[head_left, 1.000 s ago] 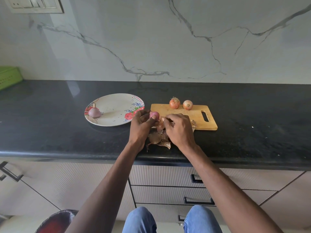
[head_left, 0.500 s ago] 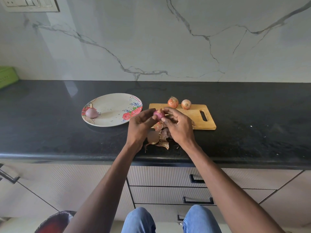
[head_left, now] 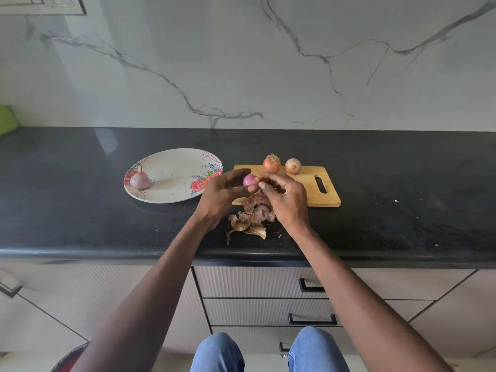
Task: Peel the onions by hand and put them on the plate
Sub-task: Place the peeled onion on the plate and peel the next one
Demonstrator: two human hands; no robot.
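Note:
My left hand (head_left: 220, 194) grips a small pink onion (head_left: 249, 180) just above the left end of the wooden cutting board (head_left: 308, 189). My right hand (head_left: 285, 197) pinches at the onion's right side with thumb and fingertips. A pile of brown onion skins (head_left: 249, 221) lies on the counter below both hands. Two unpeeled orange onions (head_left: 272, 163) (head_left: 292, 165) sit at the board's far edge. One peeled purple onion (head_left: 140, 179) rests on the left part of the floral plate (head_left: 174, 194).
The black counter (head_left: 80, 210) runs the width of the view, its front edge close to me. A green object (head_left: 6, 120) sits at the far left against the marble wall. Drawers with dark handles (head_left: 311, 319) are below the counter.
Both hands have lifted the pink onion a little up and to the right, away from the skin pile. More of the onion's pink surface shows now.

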